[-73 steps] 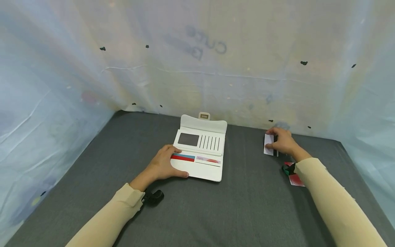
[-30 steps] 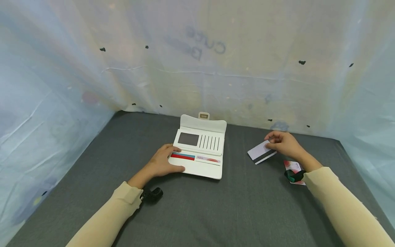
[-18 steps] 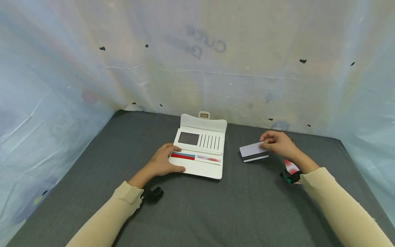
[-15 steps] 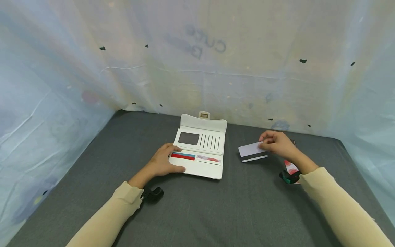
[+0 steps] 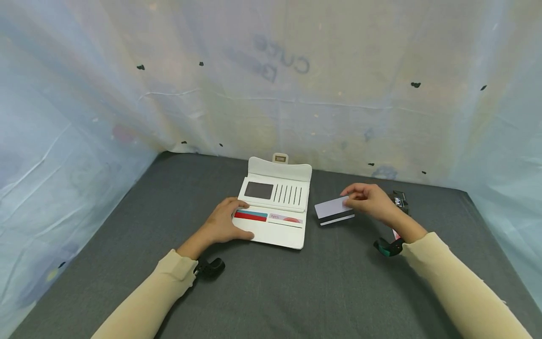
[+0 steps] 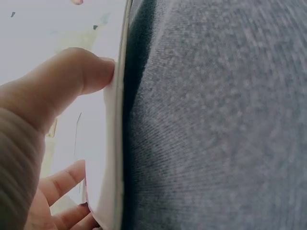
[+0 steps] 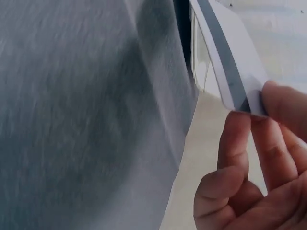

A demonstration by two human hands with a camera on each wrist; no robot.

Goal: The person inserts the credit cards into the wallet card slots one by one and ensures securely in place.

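Note:
A white wallet (image 5: 275,207) lies open on the grey cloth, flap towards the back wall. A red and blue card (image 5: 251,215) and a pinkish card (image 5: 285,219) sit in its near slots. My left hand (image 5: 228,221) grips the wallet's near left corner; the thumb (image 6: 72,76) is against the wallet's edge (image 6: 117,143), fingers on top. My right hand (image 5: 366,200) pinches a white card with a black stripe (image 5: 334,210), held in the air just right of the wallet. In the right wrist view the card (image 7: 230,62) is pinched between my fingertips (image 7: 240,139), with the wallet's side (image 7: 199,60) just beyond.
A small black object (image 5: 398,200) lies behind my right hand, and a red-patterned card (image 5: 395,234) shows partly behind the wrist. Pale sheeting walls (image 5: 271,94) close off the back and both sides. The grey cloth (image 5: 296,282) stretches towards me.
My right hand picked the striped card up from the far right of the cloth and carried it left to beside the wallet. The left hand stayed on the wallet.

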